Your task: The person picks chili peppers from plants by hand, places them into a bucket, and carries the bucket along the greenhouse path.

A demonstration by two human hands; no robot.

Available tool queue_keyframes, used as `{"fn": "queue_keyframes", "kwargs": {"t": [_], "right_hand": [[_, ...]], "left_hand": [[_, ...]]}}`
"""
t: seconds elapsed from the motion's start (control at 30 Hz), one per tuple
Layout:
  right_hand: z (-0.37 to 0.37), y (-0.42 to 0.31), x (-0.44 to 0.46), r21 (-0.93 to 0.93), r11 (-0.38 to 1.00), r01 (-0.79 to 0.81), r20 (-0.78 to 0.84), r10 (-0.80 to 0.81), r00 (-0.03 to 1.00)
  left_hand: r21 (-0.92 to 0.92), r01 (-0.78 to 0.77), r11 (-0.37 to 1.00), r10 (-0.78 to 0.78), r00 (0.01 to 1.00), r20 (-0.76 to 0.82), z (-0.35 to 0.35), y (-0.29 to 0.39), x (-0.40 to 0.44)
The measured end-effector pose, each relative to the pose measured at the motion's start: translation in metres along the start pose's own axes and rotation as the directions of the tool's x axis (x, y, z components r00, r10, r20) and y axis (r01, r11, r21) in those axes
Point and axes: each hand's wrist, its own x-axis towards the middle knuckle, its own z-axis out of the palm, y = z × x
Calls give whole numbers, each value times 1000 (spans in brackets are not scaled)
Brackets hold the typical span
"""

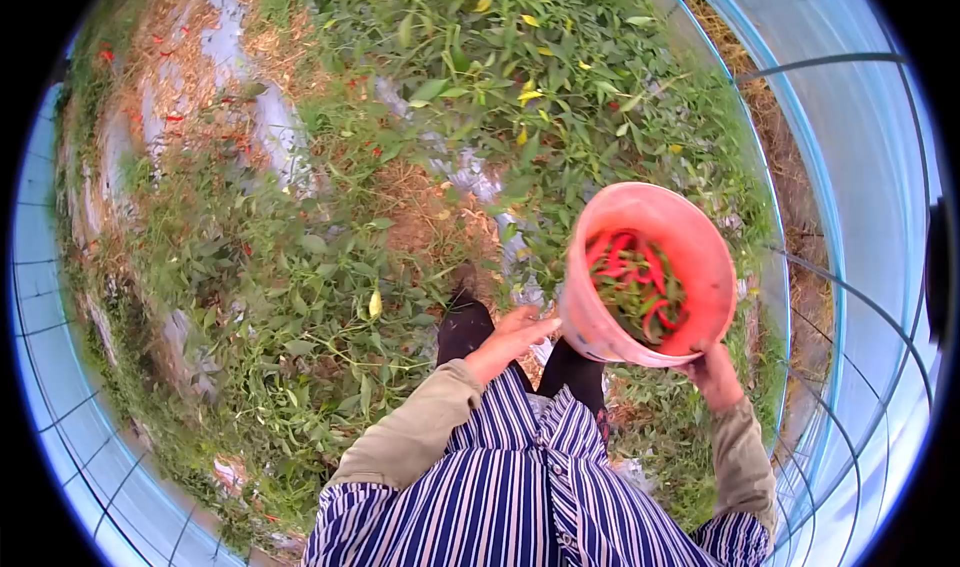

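A pink bucket [600, 339] is tilted in front of my body, its mouth facing up toward me. Inside lie several red chili peppers [655, 277] mixed with green ones and leafy bits. My right hand [712, 372] grips the bucket's near rim, thumb over the edge and the other fingers mostly hidden. On the other side, my left hand [515, 339] has its fingers stretched out toward the bucket wall; its fingertips are at or very near the wall, and whether they touch I cannot tell.
Leafy pepper plants [320, 297] grow on both sides of a narrow straw-strewn path [420, 212]. Strips of grey plastic mulch [275, 132] show between the rows. At right, curved hoops [850, 297] support blue sheeting [800, 147]. Red peppers [175, 119] show at far left.
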Motion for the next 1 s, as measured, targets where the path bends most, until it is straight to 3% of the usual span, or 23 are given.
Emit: {"fn": "queue_keyframes", "kwargs": {"t": [0.1, 0.13, 0.17, 0.23, 0.37, 0.43, 0.5, 0.57, 0.63, 0.77, 0.8, 0.83, 0.9, 0.93, 1.0], "right_hand": [[124, -1, -11, -93, 995, 46, 100, -37, 994], [157, 2, -10, -124, 990, 72, 172, -50, 984], [186, 6, -9, -152, 983, 102, 242, -63, 968], [225, 27, 19, -271, 944, 189, 419, -60, 906], [321, 34, 10, -257, 899, 355, 500, -191, 844], [357, 15, -6, -251, 909, 332, 545, -150, 825], [375, 11, 21, -370, 905, 212, 649, 88, 756], [394, -2, 16, -288, 956, 52, 644, 153, 750], [395, -36, 12, -332, 939, 87, 694, 181, 696], [369, -95, 75, -400, 879, 258, 703, 114, 702], [355, -100, 107, -352, 903, 245, 680, 67, 730], [340, -109, 131, -416, 872, 259, 578, 34, 815], [307, -114, 188, -356, 918, 173, 434, -2, 901], [295, -121, 209, -287, 948, 141, 360, -30, 932], [276, -140, 243, -348, 936, 47, 259, 48, 965]], "left_hand": [[-164, -6, 986, 6, 1000, -4, -30, 29, -24], [-185, -101, 978, 79, 990, -120, -46, 34, -34], [-214, -104, 971, 33, 949, -313, -62, 40, -46], [-299, -129, 945, 1, 920, -392, -114, 37, -65], [-385, -221, 896, 17, 883, -469, -197, 29, -97], [-335, -271, 902, 35, 822, -569, -206, 53, -124], [-265, -331, 906, 84, 752, -654, -210, 80, -142], [-231, -345, 910, 95, 716, -691, -217, 105, -152], [-184, -306, 934, 72, 666, -743, -233, 128, -154], [-190, -338, 922, 67, 622, -780, -277, 158, -171], [-221, -302, 927, 20, 631, -776, -300, 158, -172], [-226, -296, 928, -16, 576, -818, -283, 189, -180], [-214, -459, 862, 54, 504, -862, -299, 203, -193], [-260, -393, 882, -17, 525, -851, -304, 226, -197], [-316, -323, 892, -104, 534, -839, -321, 249, -215]]}}
